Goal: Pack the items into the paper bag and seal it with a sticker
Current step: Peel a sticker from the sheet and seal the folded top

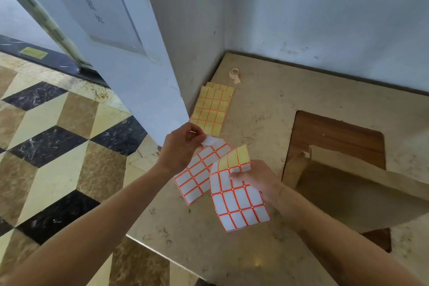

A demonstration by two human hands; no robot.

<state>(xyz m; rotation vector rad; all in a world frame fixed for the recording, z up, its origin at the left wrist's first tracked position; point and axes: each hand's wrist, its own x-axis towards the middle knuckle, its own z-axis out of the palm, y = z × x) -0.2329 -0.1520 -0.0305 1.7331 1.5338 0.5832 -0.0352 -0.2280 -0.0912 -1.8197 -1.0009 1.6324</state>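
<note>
The left hand [183,144] pinches a peeled white sticker [211,140] at frame centre, while the right hand [254,176] grips the sticker sheet [236,202]. The paper bag [352,183] lies right of both hands on the counter [260,109], nearer the right.

- Beige stone counter [267,109], set into a wall corner.
- Yellow sheets [210,109] near that corner.
- Tape roll [235,75] behind the yellow sheets.
- White sticker sheet [197,175] just before them.
- Paper bag [362,195] well right.
</note>
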